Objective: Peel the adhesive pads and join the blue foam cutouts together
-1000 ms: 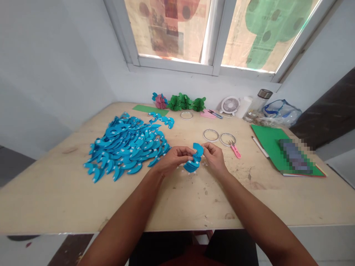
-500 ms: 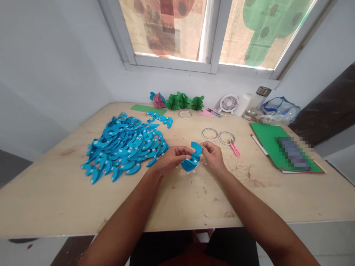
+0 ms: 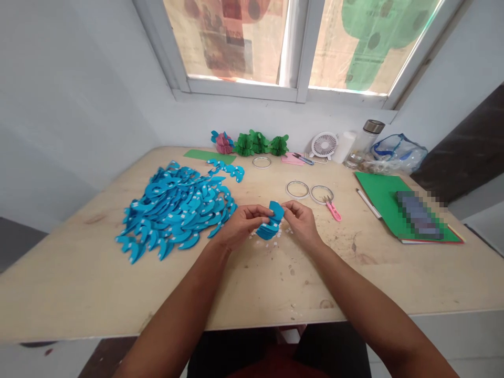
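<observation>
Above the middle of the worktop [image 3: 252, 294], just right of a broad pile [image 3: 177, 205] of blue paper arcs, a small stack [image 3: 268, 231] of similar arcs held up between two hands. Gripped on its left side by the left hand [image 3: 244, 223], fingers curled in and nearly closed, thumb across the near face. Nipped at the right edge of the top arc [image 3: 276, 211] by the right hand [image 3: 301, 219], thumb and forefinger together, other fingers loosely folded. Cannot tell how much paper between those fingertips.

Dotted with white squares [image 3: 275, 225], perhaps sticky; if so, liable to catch a neighbouring arc out of line after a slight brush, and hard to part without tearing. Risk of a slipped pinch from so thin an edge, hence a bent or creased arc. Risk too, with a slack left grip, of layers fanning out or sliding down.

Beneath, small pale scraps [image 3: 277, 235] strewn on the wood, apt to cling to any exposed adhesive and weaken a bond. Farther off to the right, two rings [image 3: 298, 197] side by side, with pink snips [image 3: 334, 211] laid tips over the right-hand rim; a possible prick for a careless reach. At the far side, a fan [image 3: 324, 145]; cannot tell whether running, but with any draught, a chance of shifted scraps.
</observation>
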